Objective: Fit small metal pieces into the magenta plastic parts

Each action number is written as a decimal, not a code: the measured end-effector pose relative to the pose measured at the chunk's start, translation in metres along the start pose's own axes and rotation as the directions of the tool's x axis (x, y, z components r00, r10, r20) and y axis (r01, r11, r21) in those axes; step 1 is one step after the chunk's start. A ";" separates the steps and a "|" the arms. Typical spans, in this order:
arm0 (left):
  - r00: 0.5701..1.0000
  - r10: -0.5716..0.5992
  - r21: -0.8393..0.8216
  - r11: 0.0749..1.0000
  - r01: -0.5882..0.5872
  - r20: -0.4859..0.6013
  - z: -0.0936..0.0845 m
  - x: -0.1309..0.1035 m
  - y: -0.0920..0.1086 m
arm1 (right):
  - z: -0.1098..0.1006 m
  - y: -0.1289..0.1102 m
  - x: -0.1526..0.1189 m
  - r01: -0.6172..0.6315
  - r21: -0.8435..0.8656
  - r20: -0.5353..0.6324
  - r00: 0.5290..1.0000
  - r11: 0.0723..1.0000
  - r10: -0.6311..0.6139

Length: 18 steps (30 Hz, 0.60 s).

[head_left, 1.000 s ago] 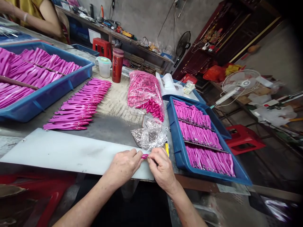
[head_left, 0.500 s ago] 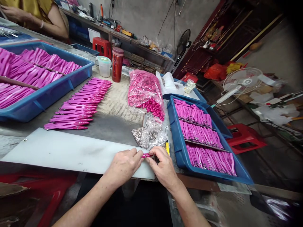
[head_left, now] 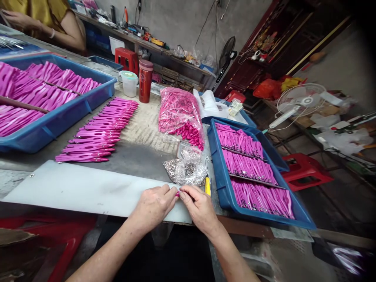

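Over the front edge of the table, my left hand [head_left: 156,201] pinches a small glossy magenta piece [head_left: 177,194], mostly hidden by fingers. My right hand [head_left: 197,203] is closed at the other end of that piece, fingertips almost meeting those of the left. A pale flat board [head_left: 88,187] lies beneath my hands. Just beyond them are small metal parts [head_left: 170,168] and crumpled clear plastic [head_left: 189,168]. A clear bag [head_left: 180,107] holds many magenta pointed pieces. On the left, a row of assembled magenta pieces [head_left: 98,127] lies side by side.
A blue tray [head_left: 217,176] of purple strips stands close on my right, a yellow-handled tool [head_left: 208,186] beside it. Another blue tray [head_left: 96,98] is at left. Behind stand a red tumbler [head_left: 145,82] and a lidded tub [head_left: 129,84]. A person [head_left: 49,23] sits at far left.
My right fingertips have shifted left, toward my left hand, so less of the magenta piece shows. My left hand stays in nearly the same place.
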<state>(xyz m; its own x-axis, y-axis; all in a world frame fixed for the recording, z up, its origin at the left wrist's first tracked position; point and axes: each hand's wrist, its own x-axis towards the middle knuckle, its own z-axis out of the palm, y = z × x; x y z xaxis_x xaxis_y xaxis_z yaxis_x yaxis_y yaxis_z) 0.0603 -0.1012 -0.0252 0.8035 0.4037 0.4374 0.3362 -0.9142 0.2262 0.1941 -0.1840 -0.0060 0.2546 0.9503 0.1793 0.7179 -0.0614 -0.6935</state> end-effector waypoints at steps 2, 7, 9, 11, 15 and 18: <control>1.000 0.009 -0.003 1.000 -0.009 0.008 0.000 0.000 0.000 | 0.001 0.001 0.001 -0.036 0.038 0.018 0.999 0.999 0.035; 1.000 0.021 -0.004 1.000 -0.021 0.017 -0.001 0.000 0.000 | 0.004 0.004 0.002 -0.100 0.110 0.016 0.995 0.989 0.099; 1.000 0.018 -0.013 1.000 -0.018 0.017 0.000 -0.001 0.001 | 0.004 0.005 0.002 -0.122 0.147 0.025 0.993 0.982 0.119; 1.000 0.005 -0.027 1.000 -0.005 0.011 0.000 -0.001 0.001 | 0.003 0.006 0.002 -0.150 0.179 0.033 0.989 0.972 0.146; 1.000 -0.011 -0.034 0.999 0.011 -0.016 0.002 -0.002 0.000 | 0.004 0.007 0.002 -0.152 0.171 0.023 0.988 0.974 0.150; 1.000 0.000 -0.007 1.000 0.000 -0.014 0.003 -0.003 0.001 | 0.006 0.008 0.001 -0.112 0.131 0.019 0.994 0.985 0.110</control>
<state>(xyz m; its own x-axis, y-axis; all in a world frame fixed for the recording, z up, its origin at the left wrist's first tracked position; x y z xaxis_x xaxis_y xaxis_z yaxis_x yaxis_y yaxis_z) 0.0599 -0.1036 -0.0288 0.7968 0.4040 0.4493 0.3328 -0.9141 0.2319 0.1960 -0.1817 -0.0153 0.3196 0.9435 0.0880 0.5934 -0.1268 -0.7949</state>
